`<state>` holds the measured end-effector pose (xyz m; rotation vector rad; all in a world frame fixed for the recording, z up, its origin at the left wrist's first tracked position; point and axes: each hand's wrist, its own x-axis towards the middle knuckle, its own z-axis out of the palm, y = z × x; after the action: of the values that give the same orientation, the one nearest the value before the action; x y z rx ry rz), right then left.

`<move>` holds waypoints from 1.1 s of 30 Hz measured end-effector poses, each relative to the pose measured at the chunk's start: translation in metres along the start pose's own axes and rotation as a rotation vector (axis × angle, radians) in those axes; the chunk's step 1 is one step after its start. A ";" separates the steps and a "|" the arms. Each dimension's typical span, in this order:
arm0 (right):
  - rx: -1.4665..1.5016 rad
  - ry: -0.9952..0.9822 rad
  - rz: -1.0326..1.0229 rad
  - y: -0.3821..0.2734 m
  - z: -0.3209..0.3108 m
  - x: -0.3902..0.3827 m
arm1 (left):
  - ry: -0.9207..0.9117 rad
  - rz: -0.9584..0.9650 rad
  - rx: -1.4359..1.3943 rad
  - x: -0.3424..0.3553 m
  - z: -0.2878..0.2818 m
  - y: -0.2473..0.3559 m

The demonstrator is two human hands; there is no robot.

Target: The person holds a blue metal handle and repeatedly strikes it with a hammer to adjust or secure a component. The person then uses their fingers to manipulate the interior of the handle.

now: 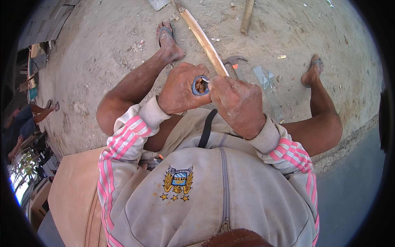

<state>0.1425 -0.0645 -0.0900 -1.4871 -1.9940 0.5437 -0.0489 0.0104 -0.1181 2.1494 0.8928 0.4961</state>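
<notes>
In front of my lap, my left hand (184,88) is wrapped round a small round container with a blue rim (195,91). Its mouth faces up toward me, and crumbly brown stuff (201,85) shows inside. My right hand (238,101) is closed in a pinch right beside that mouth. A small pale, shiny piece (206,80) sticks out from its fingertips over the rim; what it is I cannot make out. Beyond the right hand runs a long wooden strip or handle (201,39), its near end hidden behind the knuckles.
A claw hammer (235,61) and broken clear glass (263,77) lie on the dusty ground between my feet. Farther off is a wooden stick (247,18). A light brown board (76,181) is at my left, a grey surface (349,185) at my right. Another person's legs (39,113) show far left.
</notes>
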 end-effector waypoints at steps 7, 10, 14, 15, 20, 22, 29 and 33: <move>0.349 -0.146 0.018 0.024 0.011 -0.012 | -0.250 -0.009 -0.104 -0.008 0.004 -0.005; 0.538 -0.210 0.041 0.026 0.009 -0.012 | -0.430 -0.121 -0.341 -0.010 0.001 -0.006; 0.702 -0.302 0.049 0.033 0.008 -0.011 | -0.513 -0.128 -0.512 -0.011 -0.001 -0.003; 0.724 -0.316 0.054 0.034 0.009 -0.011 | -0.551 -0.145 -0.516 -0.009 -0.003 -0.003; 0.713 -0.348 -0.021 0.035 0.004 -0.007 | -0.623 -0.199 -0.700 -0.009 -0.005 -0.002; 0.587 -0.321 -0.056 0.035 -0.001 -0.006 | -0.566 -0.184 -0.627 -0.007 -0.006 0.004; 0.298 -0.226 -0.144 0.025 0.000 -0.014 | -0.520 -0.104 -0.496 -0.004 -0.005 -0.001; 0.240 -0.234 -0.184 0.027 0.011 -0.020 | -0.523 -0.142 -0.441 -0.007 -0.004 -0.004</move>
<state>0.1586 -0.0752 -0.1191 -1.1248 -2.1274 0.8765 -0.0576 0.0095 -0.1191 1.6761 0.5686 0.0372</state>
